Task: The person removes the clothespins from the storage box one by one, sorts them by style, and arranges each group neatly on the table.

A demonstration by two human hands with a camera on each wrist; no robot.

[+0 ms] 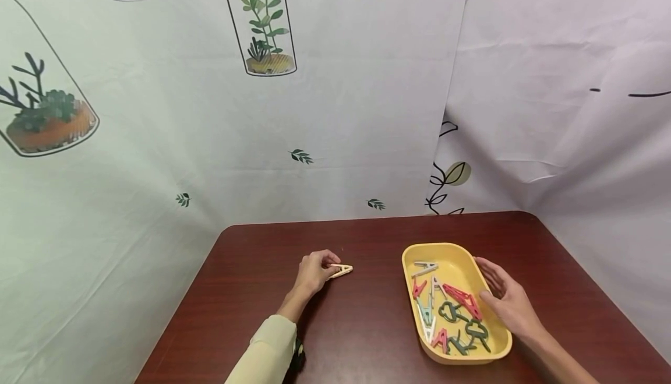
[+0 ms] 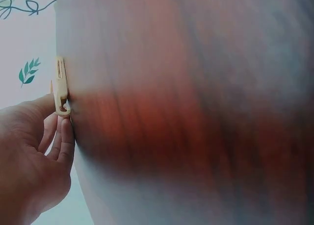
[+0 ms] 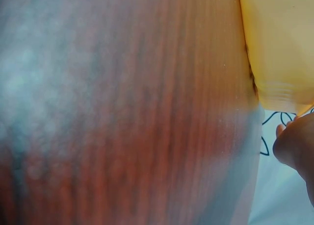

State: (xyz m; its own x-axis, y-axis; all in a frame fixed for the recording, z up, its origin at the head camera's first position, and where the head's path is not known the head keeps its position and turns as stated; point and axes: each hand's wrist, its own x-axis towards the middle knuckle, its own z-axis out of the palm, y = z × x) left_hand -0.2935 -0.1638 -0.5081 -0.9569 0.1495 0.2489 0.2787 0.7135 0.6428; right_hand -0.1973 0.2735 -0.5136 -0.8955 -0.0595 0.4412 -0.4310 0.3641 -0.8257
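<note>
My left hand (image 1: 313, 271) is low over the left-middle of the table, pinching a cream clothespin (image 1: 342, 270) between thumb and fingers. In the left wrist view the clothespin (image 2: 61, 87) points away from the fingertips, close to the tabletop. My right hand (image 1: 508, 302) holds the right side of a yellow tray (image 1: 445, 251), thumb over the rim and fingers along the outside. Inside the tray lie red clothespins (image 1: 463, 299), white and pale blue clothespins (image 1: 426, 313), and dark green cloud-shaped clips (image 1: 476, 330). In the right wrist view only part of the right hand (image 3: 297, 141) shows beside the tray (image 3: 279, 48).
A dark reddish-brown table (image 1: 367, 326) carries everything. Behind it and at both sides hangs a white cloth (image 1: 335, 110) printed with plants, meeting the table's back edge. A dark band (image 1: 297, 355) sits at the left wrist.
</note>
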